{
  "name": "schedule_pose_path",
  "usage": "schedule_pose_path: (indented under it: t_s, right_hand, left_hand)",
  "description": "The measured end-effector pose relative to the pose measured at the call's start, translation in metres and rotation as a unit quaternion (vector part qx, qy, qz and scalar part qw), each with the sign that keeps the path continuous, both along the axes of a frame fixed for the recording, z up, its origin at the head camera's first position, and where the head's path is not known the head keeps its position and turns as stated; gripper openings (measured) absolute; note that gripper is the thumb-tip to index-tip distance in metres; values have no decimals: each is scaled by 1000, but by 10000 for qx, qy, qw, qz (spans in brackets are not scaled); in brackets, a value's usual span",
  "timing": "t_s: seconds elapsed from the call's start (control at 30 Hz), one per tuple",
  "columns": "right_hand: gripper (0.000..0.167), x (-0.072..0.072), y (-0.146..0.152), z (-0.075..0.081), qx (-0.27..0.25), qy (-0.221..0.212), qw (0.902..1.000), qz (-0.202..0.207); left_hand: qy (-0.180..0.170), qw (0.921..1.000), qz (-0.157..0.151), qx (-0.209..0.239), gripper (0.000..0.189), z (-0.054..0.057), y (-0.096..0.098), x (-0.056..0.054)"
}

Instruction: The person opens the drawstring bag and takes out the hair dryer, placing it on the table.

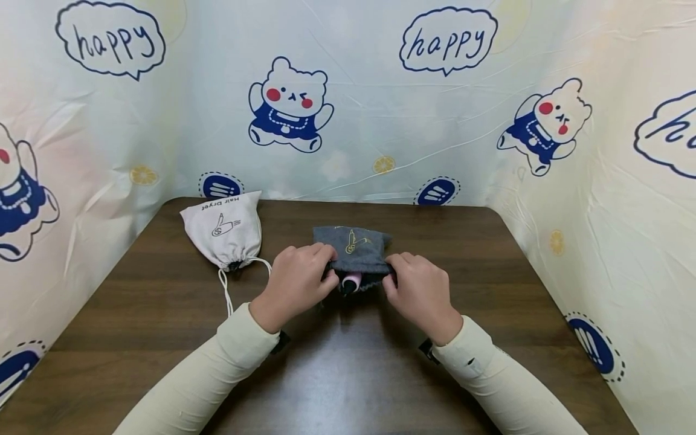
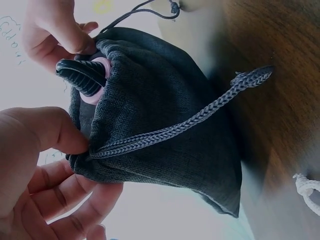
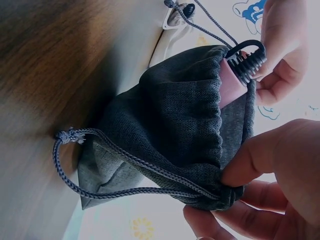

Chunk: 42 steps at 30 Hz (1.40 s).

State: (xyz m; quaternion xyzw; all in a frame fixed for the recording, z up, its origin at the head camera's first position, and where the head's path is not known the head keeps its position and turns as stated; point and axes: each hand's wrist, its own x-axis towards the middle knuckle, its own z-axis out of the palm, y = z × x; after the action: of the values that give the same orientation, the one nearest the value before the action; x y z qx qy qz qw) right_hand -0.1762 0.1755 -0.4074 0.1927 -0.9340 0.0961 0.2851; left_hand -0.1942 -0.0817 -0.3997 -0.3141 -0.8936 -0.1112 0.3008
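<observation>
A dark grey drawstring bag [image 1: 356, 248] with a gold hair dryer print is held at its mouth by both hands above the table. My left hand [image 1: 301, 275] pinches one side of the rim; my right hand [image 1: 418, 290] pinches the other side. Between them the mouth gapes toward me. A pink handle end [image 3: 232, 82] with a black ribbed cord sleeve [image 3: 247, 67] pokes out of it; the rest of that object is hidden inside the cloth. Grey drawstrings [image 2: 185, 125] hang from both sides of the bag.
On the brown table [image 1: 489, 362], at the back left, lies a white drawstring bag [image 1: 228, 229] marked "Hair Dryer". Its white cords [image 1: 225, 293] trail close to my left forearm. A printed cloth [image 1: 359, 121] with bears surrounds the table's back and sides.
</observation>
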Motion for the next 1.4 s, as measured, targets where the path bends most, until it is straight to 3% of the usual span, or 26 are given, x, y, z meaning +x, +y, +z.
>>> schedule_pose_path:
  t_s: [1.4]
  right_hand:
    - [17, -3, 3, -1, 77, -20, 10000, -9]
  left_hand:
    - [-116, 9999, 22, 21, 12, -4, 0, -2]
